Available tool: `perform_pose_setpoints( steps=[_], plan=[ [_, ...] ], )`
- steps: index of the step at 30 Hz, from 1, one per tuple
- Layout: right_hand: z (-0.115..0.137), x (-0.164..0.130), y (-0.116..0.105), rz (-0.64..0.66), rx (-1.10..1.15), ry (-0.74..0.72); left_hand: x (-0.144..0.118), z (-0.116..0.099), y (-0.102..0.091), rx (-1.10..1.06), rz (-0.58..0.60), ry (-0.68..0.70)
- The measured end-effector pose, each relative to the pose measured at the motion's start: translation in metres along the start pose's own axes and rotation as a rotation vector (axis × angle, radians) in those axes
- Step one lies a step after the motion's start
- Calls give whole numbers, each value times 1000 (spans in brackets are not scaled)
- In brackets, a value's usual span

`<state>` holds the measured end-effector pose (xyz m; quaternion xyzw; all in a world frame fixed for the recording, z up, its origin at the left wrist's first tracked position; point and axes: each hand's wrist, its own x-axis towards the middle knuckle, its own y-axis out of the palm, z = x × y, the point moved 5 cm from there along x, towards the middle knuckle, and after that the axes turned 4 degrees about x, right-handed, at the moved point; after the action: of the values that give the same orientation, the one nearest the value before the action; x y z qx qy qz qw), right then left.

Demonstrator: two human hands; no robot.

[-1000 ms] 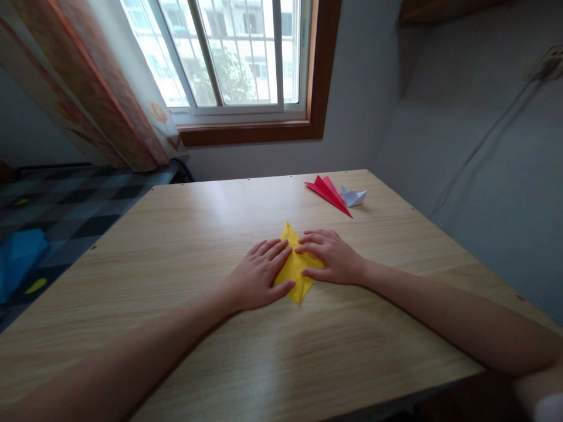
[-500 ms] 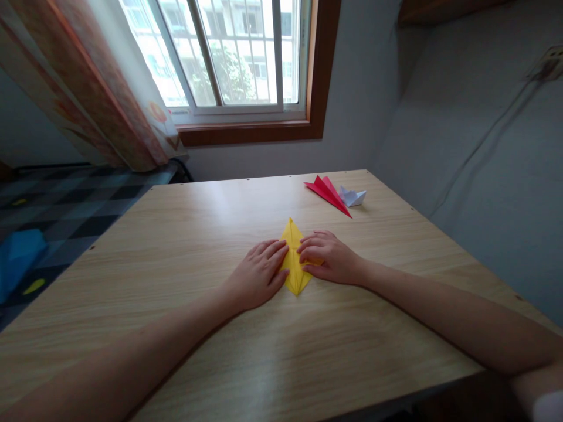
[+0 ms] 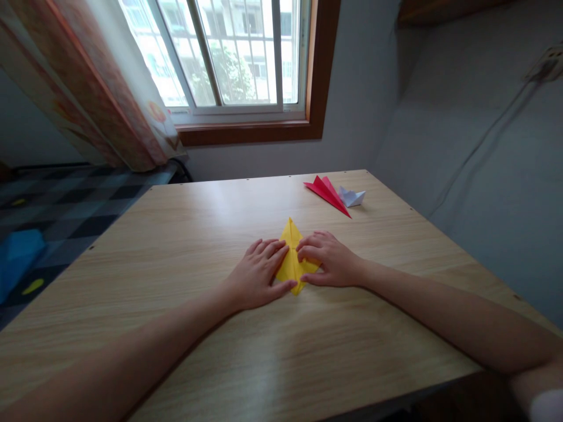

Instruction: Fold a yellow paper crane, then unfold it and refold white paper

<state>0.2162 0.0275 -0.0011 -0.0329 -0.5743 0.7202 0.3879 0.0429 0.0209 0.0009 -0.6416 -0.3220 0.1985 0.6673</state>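
A folded sheet of yellow origami paper point(image 3: 291, 266) lies on the wooden table, shaped like a diamond with one point toward the window and a crease down its middle. My left hand point(image 3: 262, 272) rests on its left side, fingers stretched over the edge and thumb out near the lower tip. On the right side sits my right hand point(image 3: 331, 259), its fingers bent a little and its thumb apart near the lower right edge. Both hands press on the paper without gripping it. The fingers hide parts of both side corners.
At the table's far right lie a red paper plane point(image 3: 328, 195) and a white paper boat point(image 3: 352, 197), side by side. A blue folded paper thing point(image 3: 20, 258) rests on the checked cloth point(image 3: 79, 202) to the left. The table point(image 3: 197, 228) reaches close to the window wall.
My left thumb has stretched out toward the lower tip, away from the fingers. My right thumb has shifted slightly down toward me. The paper stays in about the same place.
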Motion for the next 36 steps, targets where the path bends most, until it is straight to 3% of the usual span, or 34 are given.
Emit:
perform_pose_setpoints(
  steps=[6, 9, 12, 18, 24, 31, 36],
  plan=[
    [2, 1, -1, 1, 20, -44, -1, -7, -5, -5, -82, 114],
    [2, 1, -3, -36, 24, -44, 0, -13, -9, -81, -63, 187],
    [0, 1, -4, -77, 42, -20, 1, -15, -10, -145, -40, 198],
    [-4, 2, -4, -95, 22, 40, -1, -15, -8, -166, -109, 229],
    [-7, 2, -7, -137, -43, 114, -1, -11, -7, -164, -133, 148],
    [-3, 0, -7, -129, -6, 38, 1, -1, -4, -174, -120, 66],
    [-4, -1, -1, -46, -3, 1, 3, 9, -1, -205, -152, -3]
  ],
)
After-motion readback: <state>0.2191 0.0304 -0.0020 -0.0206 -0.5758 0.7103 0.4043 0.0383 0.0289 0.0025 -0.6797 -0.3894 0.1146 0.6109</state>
